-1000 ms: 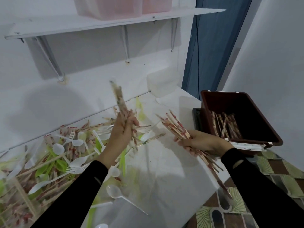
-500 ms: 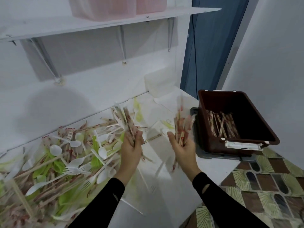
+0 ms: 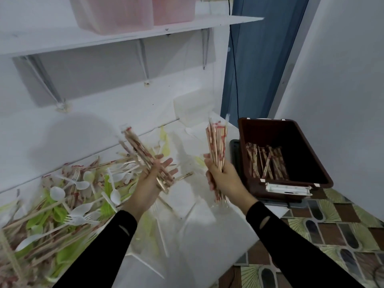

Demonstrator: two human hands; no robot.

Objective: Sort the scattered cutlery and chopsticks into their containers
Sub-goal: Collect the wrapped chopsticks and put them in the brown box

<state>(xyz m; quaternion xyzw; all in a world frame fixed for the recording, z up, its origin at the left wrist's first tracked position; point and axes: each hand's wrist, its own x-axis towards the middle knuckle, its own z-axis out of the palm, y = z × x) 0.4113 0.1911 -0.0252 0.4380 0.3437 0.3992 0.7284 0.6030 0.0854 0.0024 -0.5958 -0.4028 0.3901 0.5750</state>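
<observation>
Two bundles of red-printed wooden chopsticks are held over a white table [image 3: 197, 225]. The slanted bundle [image 3: 141, 150], pointing to 11 o'clock, lies across the left hand [image 3: 153, 179], whose fingers, curled half a second earlier, are now nearly straight. The upright bundle [image 3: 216, 146] is gripped by the right hand [image 3: 223, 179]. At 3 o'clock a brown plastic bin [image 3: 270, 132] holds more chopsticks [image 3: 268, 163]. At 8 o'clock white plastic spoons and forks [image 3: 68, 196] are heaped below a white shelf [image 3: 124, 36].

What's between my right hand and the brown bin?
Head view: only the edge of the dark tray under the brown bin separates it from the right hand, which grips a chopstick bundle.
</observation>
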